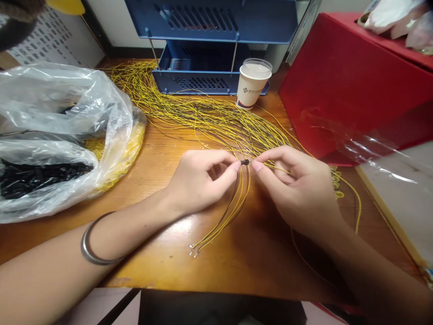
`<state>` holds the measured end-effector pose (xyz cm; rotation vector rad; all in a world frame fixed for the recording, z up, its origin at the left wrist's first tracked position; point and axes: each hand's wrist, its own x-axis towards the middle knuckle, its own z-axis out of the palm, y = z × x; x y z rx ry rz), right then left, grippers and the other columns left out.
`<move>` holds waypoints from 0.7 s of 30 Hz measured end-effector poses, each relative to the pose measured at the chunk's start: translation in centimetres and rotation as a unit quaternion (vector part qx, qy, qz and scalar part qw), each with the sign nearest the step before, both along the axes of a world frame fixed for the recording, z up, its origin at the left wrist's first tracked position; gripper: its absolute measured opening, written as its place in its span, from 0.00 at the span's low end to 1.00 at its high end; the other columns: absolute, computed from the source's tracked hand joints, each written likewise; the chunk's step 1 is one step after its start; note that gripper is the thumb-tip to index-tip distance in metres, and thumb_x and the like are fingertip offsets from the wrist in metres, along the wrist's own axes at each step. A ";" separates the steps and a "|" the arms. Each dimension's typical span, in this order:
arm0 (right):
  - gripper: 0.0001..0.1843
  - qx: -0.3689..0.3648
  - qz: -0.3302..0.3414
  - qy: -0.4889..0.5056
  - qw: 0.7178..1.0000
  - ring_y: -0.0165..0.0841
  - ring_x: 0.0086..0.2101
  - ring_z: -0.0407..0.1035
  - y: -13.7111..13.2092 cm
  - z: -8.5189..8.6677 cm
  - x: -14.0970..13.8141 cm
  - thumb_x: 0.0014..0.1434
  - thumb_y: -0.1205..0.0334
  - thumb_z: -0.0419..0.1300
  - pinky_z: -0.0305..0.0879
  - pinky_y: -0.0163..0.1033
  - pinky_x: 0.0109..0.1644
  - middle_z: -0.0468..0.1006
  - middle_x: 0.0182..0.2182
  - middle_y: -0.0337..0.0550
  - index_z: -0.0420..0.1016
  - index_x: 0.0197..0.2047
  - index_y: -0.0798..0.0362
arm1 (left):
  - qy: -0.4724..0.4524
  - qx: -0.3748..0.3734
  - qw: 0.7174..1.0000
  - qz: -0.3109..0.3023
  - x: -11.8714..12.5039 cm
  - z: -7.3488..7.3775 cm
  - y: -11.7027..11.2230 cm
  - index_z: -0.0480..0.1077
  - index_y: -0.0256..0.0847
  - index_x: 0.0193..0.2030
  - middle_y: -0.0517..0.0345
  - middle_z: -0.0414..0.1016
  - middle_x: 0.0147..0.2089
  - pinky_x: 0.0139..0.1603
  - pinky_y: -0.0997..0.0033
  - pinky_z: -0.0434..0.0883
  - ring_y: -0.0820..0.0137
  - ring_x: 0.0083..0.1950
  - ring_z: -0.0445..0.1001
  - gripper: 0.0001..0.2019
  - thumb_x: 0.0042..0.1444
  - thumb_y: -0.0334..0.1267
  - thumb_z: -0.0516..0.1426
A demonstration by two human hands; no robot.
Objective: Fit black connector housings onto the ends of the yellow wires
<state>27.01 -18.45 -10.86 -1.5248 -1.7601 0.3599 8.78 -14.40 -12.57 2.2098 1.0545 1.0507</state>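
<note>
My left hand [211, 178] pinches a small black plastic piece [245, 162], perhaps a connector, between thumb and forefinger. Just right of it, the thumb and forefinger of my right hand [299, 187] are pressed together on what looks like a thin wire reaching the black piece. A few yellow and black wires [233, 212] hang below my fingertips, their metal-tipped ends lying on the wooden table [155, 262]. Behind both hands spreads a big bundle of yellow and black wires [216, 113]. The wire's end inside my right fingers is hidden.
Clear plastic bags [118, 149] with black parts [43, 176] and yellow pieces [125, 158] sit on the left. A paper cup [252, 88] stands before a blue rack [209, 20] at the back. On the right is a red box [355, 95], with small yellow loops [337, 183] beside it.
</note>
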 end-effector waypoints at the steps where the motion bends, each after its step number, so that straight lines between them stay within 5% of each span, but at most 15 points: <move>1: 0.02 0.001 0.001 0.000 1.000 0.24 0.17 0.45 0.0 0.0 0.0 0.58 0.66 0.62 0.44 0.34 0.23 0.48 0.15 0.27 0.76 0.33 0.53 | 0.000 0.000 1.000 0.001 0.0 0.0 0.0 0.77 0.36 0.31 0.61 0.78 0.26 0.26 0.79 0.65 0.79 0.21 0.69 0.09 0.60 0.36 0.58; 21: 0.03 -0.002 0.005 0.002 1.000 0.23 0.17 0.44 0.0 0.3 0.0 0.56 0.66 0.62 0.43 0.34 0.22 0.48 0.15 0.27 0.76 0.30 0.54 | 0.011 -0.001 0.999 -0.035 -0.2 0.2 0.1 0.77 0.35 0.32 0.62 0.75 0.24 0.26 0.79 0.64 0.79 0.22 0.68 0.10 0.61 0.35 0.57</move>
